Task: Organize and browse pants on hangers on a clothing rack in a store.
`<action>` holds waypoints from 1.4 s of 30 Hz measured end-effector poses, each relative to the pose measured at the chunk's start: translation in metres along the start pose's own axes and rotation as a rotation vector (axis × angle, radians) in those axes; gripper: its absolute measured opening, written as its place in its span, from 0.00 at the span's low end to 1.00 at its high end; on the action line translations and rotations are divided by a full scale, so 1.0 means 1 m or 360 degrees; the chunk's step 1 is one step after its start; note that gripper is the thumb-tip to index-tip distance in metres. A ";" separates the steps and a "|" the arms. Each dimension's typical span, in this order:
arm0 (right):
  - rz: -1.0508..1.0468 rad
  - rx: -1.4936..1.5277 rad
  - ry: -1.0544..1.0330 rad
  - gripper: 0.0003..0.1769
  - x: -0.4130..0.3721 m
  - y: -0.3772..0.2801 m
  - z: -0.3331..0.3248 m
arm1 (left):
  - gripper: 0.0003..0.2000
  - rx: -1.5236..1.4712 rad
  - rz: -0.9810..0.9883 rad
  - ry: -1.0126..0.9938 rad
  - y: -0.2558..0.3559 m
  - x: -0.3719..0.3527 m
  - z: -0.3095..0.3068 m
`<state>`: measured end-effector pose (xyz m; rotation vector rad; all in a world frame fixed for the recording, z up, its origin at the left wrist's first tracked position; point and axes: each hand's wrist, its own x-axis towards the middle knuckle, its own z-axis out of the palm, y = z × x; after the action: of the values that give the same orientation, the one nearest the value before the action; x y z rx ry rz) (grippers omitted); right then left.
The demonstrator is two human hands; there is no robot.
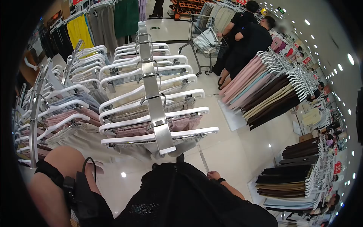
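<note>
Gripping clear rod (202,158) by lower end, tip up toward hanger rack (159,125).
Runs near upright, leaning left; clamped in right hand (214,175), fingers curled shut, partly hidden behind black garment (177,196).

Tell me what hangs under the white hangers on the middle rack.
Clipped garments in beige and pink hang under the white hangers, one behind another. Only their top edges show; the rest is covered by the hangers in front and a black garment.
</note>
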<state>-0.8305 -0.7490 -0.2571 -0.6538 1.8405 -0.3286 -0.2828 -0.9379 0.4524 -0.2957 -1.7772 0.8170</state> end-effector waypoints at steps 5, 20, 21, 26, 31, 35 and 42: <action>-0.0030 -0.0086 0.0037 0.19 -0.006 0.005 0.016 | 0.25 0.0013 0.0030 0.0080 0.004 -0.008 -0.010; -0.2599 0.0128 0.1277 0.10 -0.354 -0.481 -0.136 | 0.23 0.0087 0.0043 0.0021 0.017 0.001 -0.040; -0.3081 -0.0232 0.1512 0.13 -0.398 -0.501 -0.139 | 0.23 0.0085 0.0030 -0.0001 0.017 0.002 -0.041; -0.4554 0.0017 0.1319 0.18 -0.534 -0.549 -0.073 | 0.22 0.0035 -0.0009 -0.0062 0.021 0.008 -0.042; -0.4731 -0.0662 0.1394 0.18 -0.565 -0.542 -0.043 | 0.21 0.0019 -0.0016 -0.0102 0.028 0.020 -0.047; -0.4691 -0.0855 0.1236 0.17 -0.564 -0.540 -0.032 | 0.21 -0.0046 -0.0065 -0.0147 0.024 0.024 -0.041; -0.4641 -0.0984 0.0935 0.16 -0.562 -0.560 -0.026 | 0.20 -0.0026 -0.0082 -0.0206 0.013 0.031 -0.038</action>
<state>-0.5615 -0.8777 0.4788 2.2279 0.2383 1.1307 -0.2618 -0.8964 0.4722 -0.2108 -1.9053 0.8007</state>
